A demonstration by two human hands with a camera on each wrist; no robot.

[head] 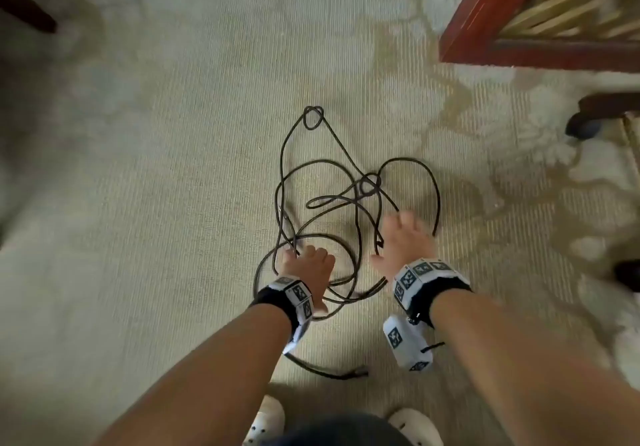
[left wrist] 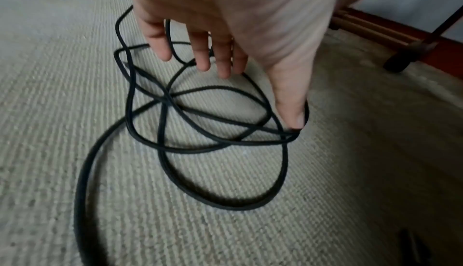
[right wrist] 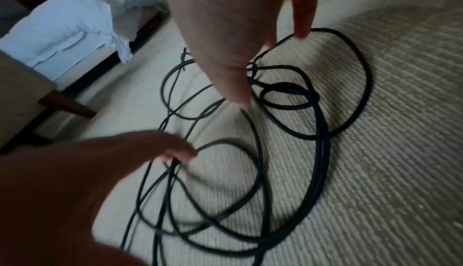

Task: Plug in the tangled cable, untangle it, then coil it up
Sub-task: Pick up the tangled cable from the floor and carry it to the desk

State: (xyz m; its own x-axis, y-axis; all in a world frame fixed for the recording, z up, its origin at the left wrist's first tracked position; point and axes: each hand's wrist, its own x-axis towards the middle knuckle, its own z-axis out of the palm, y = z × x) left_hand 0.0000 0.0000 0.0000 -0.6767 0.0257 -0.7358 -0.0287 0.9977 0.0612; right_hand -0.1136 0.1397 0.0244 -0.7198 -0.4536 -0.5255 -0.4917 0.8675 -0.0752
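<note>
A tangled black cable [head: 346,203] lies in loose loops on the pale carpet, with one small knot [head: 313,117] at the far end and another [head: 369,185] in the middle. One cable end [head: 356,373] lies near my feet. My left hand [head: 304,262] reaches down into the near loops with its fingers hanging straight, and its thumb [left wrist: 291,118] touches crossing strands without gripping them. My right hand [head: 401,237] hovers open and spread over the right loop. One finger [right wrist: 303,29] sits at the loop's edge, and the thumb [right wrist: 238,94] points at the middle knot.
A red-brown wooden furniture frame [head: 485,29] stands at the far right, with dark chair feet [head: 585,126] below it. A dark furniture leg [head: 31,15] is at the far left. A bed with white sheets [right wrist: 62,29] shows in the right wrist view. My white clogs [head: 266,421] are at the bottom.
</note>
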